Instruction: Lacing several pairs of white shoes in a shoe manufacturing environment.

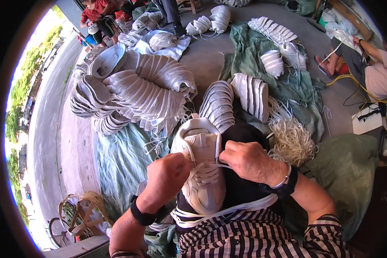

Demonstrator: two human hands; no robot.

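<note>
While the shoe (202, 165) lies sole-down on my lap, toe pointing away, I see both hands working its white lace (210, 168). Left hand (167, 177) sits at the shoe's left side, grip pinched narrow on a lace strand. Right hand (248, 161) is over the tongue area from the right, fingers closed on lace near the eyelets. More lace loops (228, 210) hang across my striped shirt (253, 236). Just beyond the shoe: rows of stacked white shoes (137, 92) on a green tarp (120, 159), a lace bundle (292, 139) to the right. Another person (374, 73) sits far right, well apart.
</note>
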